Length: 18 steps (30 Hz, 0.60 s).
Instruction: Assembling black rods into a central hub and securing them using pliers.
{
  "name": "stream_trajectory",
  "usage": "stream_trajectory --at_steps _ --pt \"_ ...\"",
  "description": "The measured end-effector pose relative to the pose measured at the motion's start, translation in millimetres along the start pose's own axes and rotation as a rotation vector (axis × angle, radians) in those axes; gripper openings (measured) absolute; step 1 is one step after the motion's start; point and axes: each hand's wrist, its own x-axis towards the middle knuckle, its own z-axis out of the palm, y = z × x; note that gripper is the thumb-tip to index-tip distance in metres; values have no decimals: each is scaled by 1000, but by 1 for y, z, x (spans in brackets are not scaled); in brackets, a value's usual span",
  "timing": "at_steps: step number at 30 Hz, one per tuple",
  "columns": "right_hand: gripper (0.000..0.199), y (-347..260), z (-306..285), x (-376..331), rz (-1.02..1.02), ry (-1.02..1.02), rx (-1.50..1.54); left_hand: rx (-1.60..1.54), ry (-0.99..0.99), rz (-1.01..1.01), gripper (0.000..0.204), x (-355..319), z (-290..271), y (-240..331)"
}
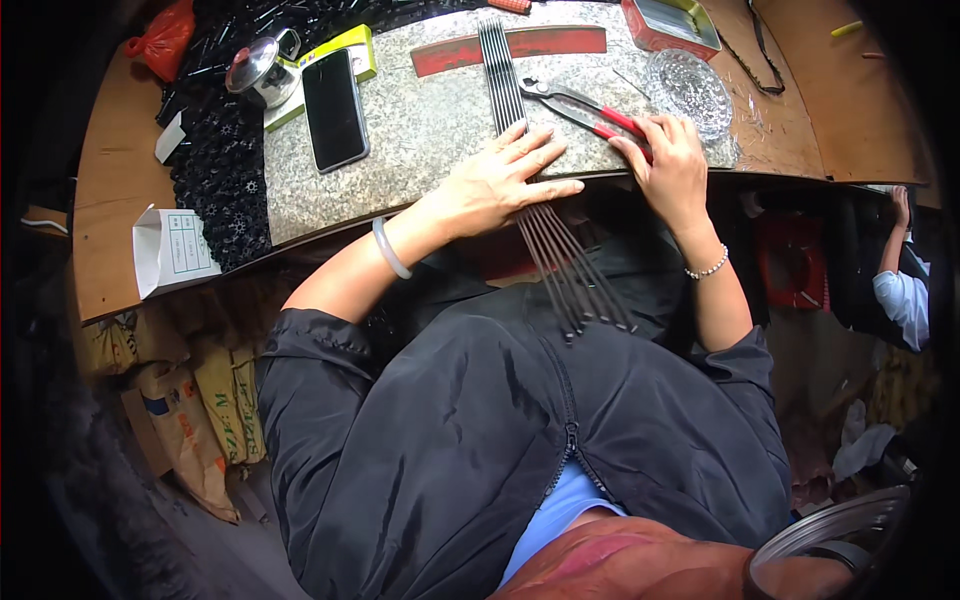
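Note:
A fanned bundle of thin dark metal rods (502, 75) lies across the stone slab and runs over its front edge, with small knobbed ends hanging above my lap. My left hand (500, 185) rests flat on the rods near that edge, fingers and thumb stretched out. Under the rods' far part is a worn red strip (565, 41). To the right, my right hand (672, 165) is closed around the red handles of a pair of pincers (622, 121). The pincers lie on the slab, jaws pointing toward the rods, their handles somewhat apart.
Left on the slab (400, 150) are a phone (335, 110), a yellow-green box (362, 50) and a metal lidded pot (265, 75). Black small parts (215, 130) heap beyond. Right are a glass dish (690, 95) and a red tin (672, 28). Another person's arm (893, 250) shows far right.

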Motion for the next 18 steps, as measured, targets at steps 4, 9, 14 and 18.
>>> stream_trajectory --at_steps 4,9,14,18 --pt "26 7 -8 -12 41 36 16 114 -113 -89 65 1 -10 6" --pt "18 17 -23 -4 11 157 0 129 -112 -115 63 1 -5 6" --pt "19 85 -7 86 -108 79 -22 81 -48 -131 68 -1 -8 7" --pt "21 143 22 147 81 -238 60 42 -50 -117 65 6 -4 4"
